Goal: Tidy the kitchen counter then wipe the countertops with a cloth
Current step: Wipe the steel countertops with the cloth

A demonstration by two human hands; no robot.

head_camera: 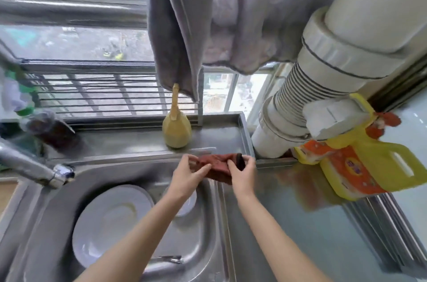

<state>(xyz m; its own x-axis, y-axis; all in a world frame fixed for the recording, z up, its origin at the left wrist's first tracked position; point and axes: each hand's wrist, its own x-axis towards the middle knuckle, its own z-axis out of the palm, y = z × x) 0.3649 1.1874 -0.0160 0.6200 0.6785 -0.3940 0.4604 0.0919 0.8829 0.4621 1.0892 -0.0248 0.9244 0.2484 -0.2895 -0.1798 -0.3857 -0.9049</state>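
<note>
- A crumpled reddish-brown cloth [216, 165] is held over the far right corner of the stainless steel sink [46, 212].
- Its ends are gripped by the left hand [188, 172] and the right hand [242, 174], fingers curled.

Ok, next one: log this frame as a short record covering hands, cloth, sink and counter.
left hand: grips the cloth's left end
right hand: grips the cloth's right end, with a small dark item I cannot identify
cloth: red, bunched, at the sink's back right corner
sink: white plate, smaller dish partly hidden by the left arm, utensil
counter: yellow jug at the back, beside a white pipe
ledge: yellow long-necked item, upright
</note>
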